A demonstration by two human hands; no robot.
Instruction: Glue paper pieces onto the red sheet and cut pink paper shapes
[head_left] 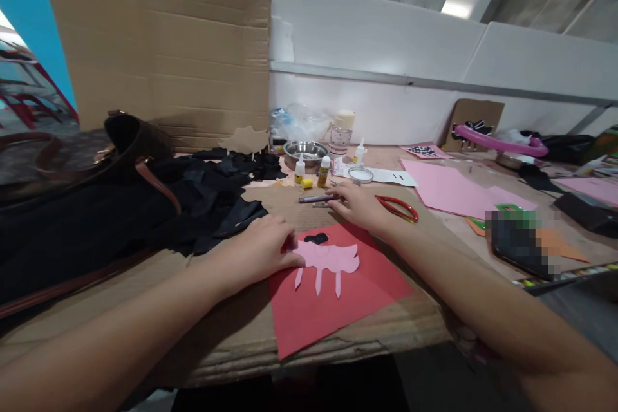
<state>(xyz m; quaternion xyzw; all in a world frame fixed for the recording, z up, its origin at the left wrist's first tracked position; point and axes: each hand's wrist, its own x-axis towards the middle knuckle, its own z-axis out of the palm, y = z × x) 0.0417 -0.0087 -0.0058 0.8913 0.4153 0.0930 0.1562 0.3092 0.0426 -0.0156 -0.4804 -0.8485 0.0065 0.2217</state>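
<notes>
A red sheet [309, 322] lies on the cardboard-topped table. On it rests a pink cutout [333, 259] with wavy edges and three narrow strips pointing down, and a small black piece [317, 239] sits just above it. My left hand [275, 244] touches the cutout's left end with thumb and fingers; the fingertips are partly hidden. Beyond the sheet, my right hand [355, 206] reaches to a dark pen [316, 199] and a thin metal tool [320, 205], its fingers near their right ends. Whether it grips either is unclear.
Glue bottles [323, 172] and a metal bowl [306, 153] stand behind. Red-handled scissors [398, 207] lie right of my right hand. Black fabric [203, 206] and a bag [130, 148] fill the left; pink sheets [444, 190] and a dark phone [519, 244] lie right.
</notes>
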